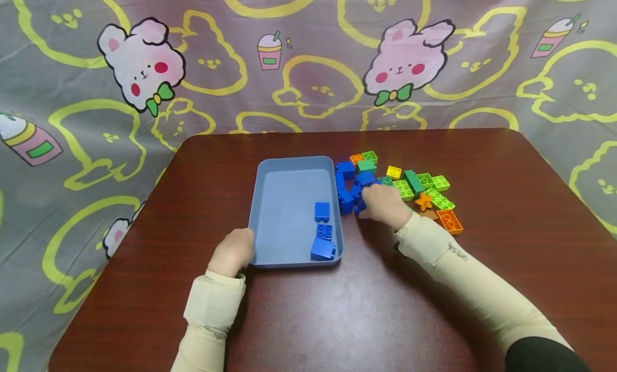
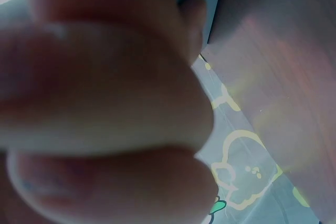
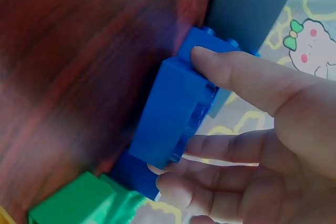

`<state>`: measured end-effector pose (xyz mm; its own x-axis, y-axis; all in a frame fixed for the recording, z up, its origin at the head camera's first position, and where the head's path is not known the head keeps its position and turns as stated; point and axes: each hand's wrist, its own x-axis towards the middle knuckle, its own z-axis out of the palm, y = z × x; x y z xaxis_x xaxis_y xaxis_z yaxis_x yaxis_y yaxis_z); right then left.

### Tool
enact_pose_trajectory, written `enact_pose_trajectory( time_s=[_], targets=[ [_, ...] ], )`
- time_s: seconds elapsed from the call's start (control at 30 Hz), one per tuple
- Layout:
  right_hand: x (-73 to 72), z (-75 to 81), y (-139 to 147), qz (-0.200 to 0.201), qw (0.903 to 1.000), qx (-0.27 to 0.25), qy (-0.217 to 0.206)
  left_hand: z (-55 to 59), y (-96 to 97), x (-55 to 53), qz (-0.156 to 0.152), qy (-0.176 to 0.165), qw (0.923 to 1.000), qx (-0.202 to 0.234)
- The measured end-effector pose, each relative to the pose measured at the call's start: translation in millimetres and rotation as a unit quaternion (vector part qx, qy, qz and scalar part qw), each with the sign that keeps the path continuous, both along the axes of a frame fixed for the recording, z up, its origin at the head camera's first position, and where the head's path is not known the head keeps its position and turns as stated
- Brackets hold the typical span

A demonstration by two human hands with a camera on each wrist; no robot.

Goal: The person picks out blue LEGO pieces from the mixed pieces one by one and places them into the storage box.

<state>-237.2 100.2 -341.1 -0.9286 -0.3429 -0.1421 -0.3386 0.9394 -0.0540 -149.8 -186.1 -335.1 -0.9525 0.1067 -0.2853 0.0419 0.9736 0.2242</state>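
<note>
My left hand (image 1: 233, 252) grips the near left rim of a blue-grey tray (image 1: 284, 211); in the left wrist view its curled fingers (image 2: 105, 87) fill most of the picture. Three blue toy bricks (image 1: 322, 212) lie along the tray's right side. Just outside the tray's right wall, my right hand (image 1: 385, 206) is at a group of blue bricks (image 1: 345, 169). Seen from the right wrist, a long blue brick (image 3: 165, 114) sits between the thumb and the fingers, with other blue bricks touching or close behind it.
Right of the blue group lie green bricks (image 1: 413, 182), a yellow brick (image 1: 393, 172), an orange brick (image 1: 449, 221) and an orange star-like piece (image 1: 423, 201). All rest on a dark brown table (image 1: 299, 318). A patterned curtain (image 1: 313, 88) hangs behind it.
</note>
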Motion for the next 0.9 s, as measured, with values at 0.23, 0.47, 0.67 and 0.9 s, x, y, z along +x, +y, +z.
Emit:
enact_pose_trajectory(
  time_s=[0.23, 0.47, 0.67, 0.9],
  targets=[
    [2.3, 15.5, 6, -0.004, 0.9995, -0.01, 0.029, -1.3, -0.8, -0.3, 0.003, 0.002, 1.0, 0.003],
    [3.0, 31.8, 4, -0.005, 0.9987, -0.022, 0.046, -0.7, -1.2, 0.0, 0.002, 0.007, 1.0, 0.001],
    [0.3, 36.1, -3, 0.004, 0.9979, -0.025, 0.06, 1.3, -1.2, 1.2, 0.003, 0.004, 1.0, 0.002],
    [-1.7, 39.1, -11, 0.023, 0.9942, -0.036, 0.098, 1.2, 0.5, 0.5, 0.011, 0.001, 0.9999, 0.0]
  ],
)
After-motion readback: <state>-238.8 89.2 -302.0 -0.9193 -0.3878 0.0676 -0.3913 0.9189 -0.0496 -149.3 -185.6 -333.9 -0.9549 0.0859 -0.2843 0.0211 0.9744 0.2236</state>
